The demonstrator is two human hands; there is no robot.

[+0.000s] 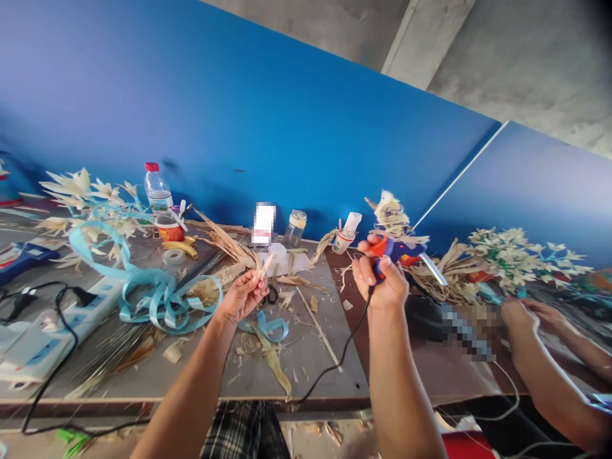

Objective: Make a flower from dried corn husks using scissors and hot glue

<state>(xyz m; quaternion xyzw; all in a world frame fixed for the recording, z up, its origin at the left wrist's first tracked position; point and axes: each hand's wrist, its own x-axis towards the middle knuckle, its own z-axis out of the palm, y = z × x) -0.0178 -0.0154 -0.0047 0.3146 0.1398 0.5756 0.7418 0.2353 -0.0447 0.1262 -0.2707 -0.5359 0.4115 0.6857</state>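
Note:
My left hand [245, 294] is raised over the middle of the table, its fingertips closed on a small pale piece of dried husk [266, 264]. To the right, my right hand [382, 284] grips a blue and orange hot glue gun [399, 250] above the table. Pale husk scraps [393, 213] cling to the top of the gun, and a whitish stick [434, 269] juts from its right side. A black cord [356, 331] hangs down from its handle. Below my left hand lie black-handled scissors [272, 294], partly hidden, and a loop of light blue ribbon [275, 328].
Coiled blue ribbon [153, 296], a white power strip [57, 338] and thin wires [122, 350] lie left. A bottle [157, 188], a phone [264, 223], a jar [296, 226] and a paper cup [343, 241] stand behind. At right are husk flowers [516, 252] and another person's hands [523, 315].

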